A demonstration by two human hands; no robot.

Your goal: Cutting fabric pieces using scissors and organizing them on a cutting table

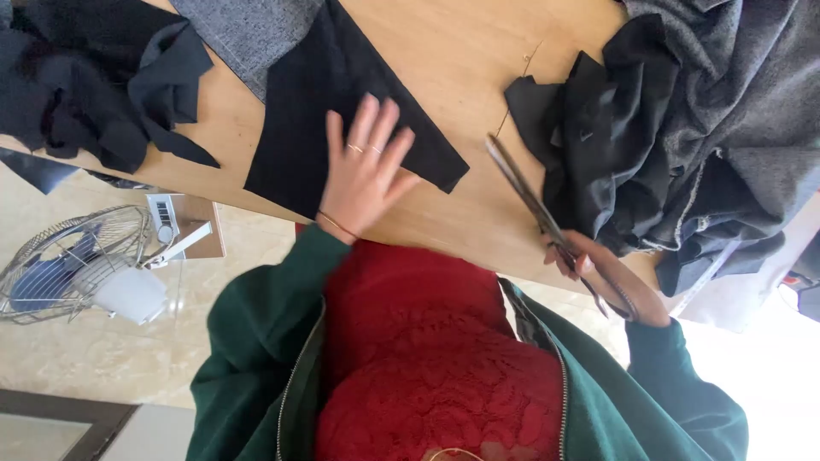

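Scissors (pixel 547 224) sit gripped in the right hand (pixel 611 277) at lower right; the left hand (pixel 363 175), fingers spread, presses flat on black fabric (pixel 307 111) at upper centre.

Black cloth piece (pixel 342 119) under left hand (pixel 363 171): matt, smooth, flat weave. Scissors (pixel 547 224) in right hand (pixel 611 277): metal blades, dull grey sheen. Table (pixel 461 51): light wood, smooth, satin finish. Grey fabric (pixel 743 94): coarse, flecked, woolly. Black scraps (pixel 94 77): matt cloth, crumpled. Fan (pixel 73 265): wire metal guard, shiny. Floor (pixel 85 358): pale tiles, glossy. Sleeves (pixel 256 341): green, soft knit. 2 rings (pixel 363 148): metal.
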